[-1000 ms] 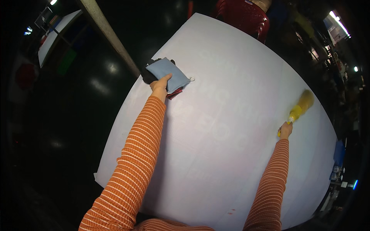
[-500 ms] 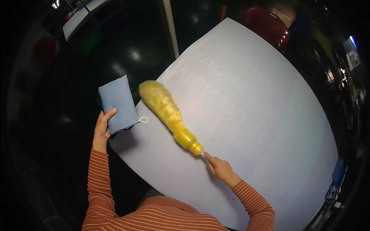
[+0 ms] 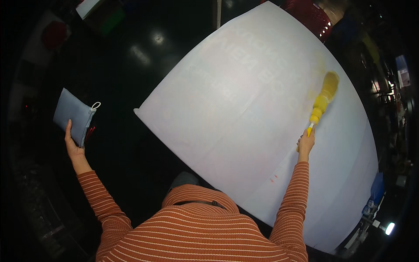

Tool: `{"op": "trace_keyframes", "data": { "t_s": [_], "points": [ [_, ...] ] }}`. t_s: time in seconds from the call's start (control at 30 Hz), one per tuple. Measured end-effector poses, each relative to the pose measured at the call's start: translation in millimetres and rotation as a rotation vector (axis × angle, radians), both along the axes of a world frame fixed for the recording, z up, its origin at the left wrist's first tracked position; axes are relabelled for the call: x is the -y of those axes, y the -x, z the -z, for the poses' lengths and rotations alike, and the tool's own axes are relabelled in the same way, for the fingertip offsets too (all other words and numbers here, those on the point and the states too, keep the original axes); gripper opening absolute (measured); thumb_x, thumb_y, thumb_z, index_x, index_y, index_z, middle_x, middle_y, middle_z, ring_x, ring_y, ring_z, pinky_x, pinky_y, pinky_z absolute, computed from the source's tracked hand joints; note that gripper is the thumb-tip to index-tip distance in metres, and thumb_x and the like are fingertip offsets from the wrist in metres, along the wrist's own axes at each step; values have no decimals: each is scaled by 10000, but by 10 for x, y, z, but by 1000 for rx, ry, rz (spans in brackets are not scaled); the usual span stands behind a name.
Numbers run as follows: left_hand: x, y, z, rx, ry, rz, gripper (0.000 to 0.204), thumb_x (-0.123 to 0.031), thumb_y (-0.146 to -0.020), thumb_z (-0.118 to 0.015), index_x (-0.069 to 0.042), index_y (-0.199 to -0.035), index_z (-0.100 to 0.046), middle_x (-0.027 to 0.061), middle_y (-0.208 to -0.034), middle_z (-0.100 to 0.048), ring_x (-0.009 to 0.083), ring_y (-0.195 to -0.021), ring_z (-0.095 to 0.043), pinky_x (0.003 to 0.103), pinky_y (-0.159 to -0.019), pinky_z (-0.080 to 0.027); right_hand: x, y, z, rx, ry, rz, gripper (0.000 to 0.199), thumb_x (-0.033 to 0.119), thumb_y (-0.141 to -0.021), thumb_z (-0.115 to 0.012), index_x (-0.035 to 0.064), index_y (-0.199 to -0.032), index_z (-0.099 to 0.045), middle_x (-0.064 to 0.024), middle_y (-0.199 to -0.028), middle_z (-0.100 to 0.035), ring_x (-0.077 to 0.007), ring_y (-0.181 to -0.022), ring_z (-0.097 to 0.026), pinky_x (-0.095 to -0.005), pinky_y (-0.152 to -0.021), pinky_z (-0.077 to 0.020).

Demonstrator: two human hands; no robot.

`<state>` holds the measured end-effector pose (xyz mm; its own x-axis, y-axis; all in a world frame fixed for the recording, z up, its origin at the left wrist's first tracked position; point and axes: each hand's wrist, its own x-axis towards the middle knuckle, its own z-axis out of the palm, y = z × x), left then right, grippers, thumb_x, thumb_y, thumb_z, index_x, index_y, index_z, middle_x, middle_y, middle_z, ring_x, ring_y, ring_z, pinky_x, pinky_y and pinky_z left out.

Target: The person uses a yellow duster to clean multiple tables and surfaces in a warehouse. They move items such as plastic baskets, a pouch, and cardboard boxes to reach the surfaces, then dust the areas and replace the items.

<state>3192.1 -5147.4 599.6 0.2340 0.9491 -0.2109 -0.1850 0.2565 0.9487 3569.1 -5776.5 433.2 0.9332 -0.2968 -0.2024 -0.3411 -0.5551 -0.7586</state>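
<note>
My left hand (image 3: 74,144) is closed on the lower edge of a flat light-blue fabric pouch (image 3: 75,112), held out to the left, off the table. A white loop sticks out from one corner of the pouch, and something small and red shows along its edge. In my right hand (image 3: 306,142) is the handle of a yellow duster (image 3: 324,100). Its fluffy head points away from me, blurred by motion, over the right part of the white-covered table (image 3: 209,126). Whether the fluff touches the cover I cannot tell.
A dark red chair (image 3: 312,15) stands beyond the table's far corner. Near the right edge lie a blue thing (image 3: 378,187) and a glowing light (image 3: 389,228). A thin pole (image 3: 218,13) rises behind the table. At the far left is a red shape (image 3: 54,35).
My right hand has swept the duster from the table's left side across to the right. The left hand has moved farther left with the pouch, which is now tilted differently.
</note>
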Motion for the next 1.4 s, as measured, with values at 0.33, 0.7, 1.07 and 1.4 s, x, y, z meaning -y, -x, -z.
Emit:
{"op": "trace_keyframes", "data": {
  "t_s": [0.33, 0.7, 1.07, 1.4],
  "points": [
    [-230, -578, 290, -62, 93, 99, 642, -227, -723, -733, 66, -1209, -432, 151, -1140, -516, 249, -1004, -554, 351, -884, -468, -1448, 1710, 31, -94, 326, -1415, 502, 223, -873, -507, 291, -1345, -351, -104, -779, -544, -283, -642, -571, -387, -581, -486],
    [14, -645, 281, -216, 40, 56, 647, -259, -756, -688, 69, -1236, -404, 165, -1146, -509, 248, -1015, -546, 344, -879, -456, -416, -1467, -416, 215, 856, -1392, 438, 255, -861, -531, 433, -1251, -438, -43, -732, -511, -201, -665, -536, -335, -616, -481],
    [187, -768, 119, -277, 48, 41, 579, -266, -765, -679, 57, -1187, -449, 145, -1074, -544, 248, -956, -581, 350, -795, -518, -1483, -3061, -927, 308, 937, -493, 427, 251, -926, -409, 226, -1349, -358, -190, -842, -632, -344, -729, -630, -446, -658, -506],
    [174, -967, -8, -241, 18, 108, 540, -301, -778, -659, 23, -1164, -464, 141, -1061, -545, 266, -875, -599, 441, -651, -555, -925, -3175, -911, 31, 1069, -244, 397, 204, -917, -360, 180, -1310, -413, -166, -931, -637, -315, -862, -631, -420, -728, -510]
  ]
}}
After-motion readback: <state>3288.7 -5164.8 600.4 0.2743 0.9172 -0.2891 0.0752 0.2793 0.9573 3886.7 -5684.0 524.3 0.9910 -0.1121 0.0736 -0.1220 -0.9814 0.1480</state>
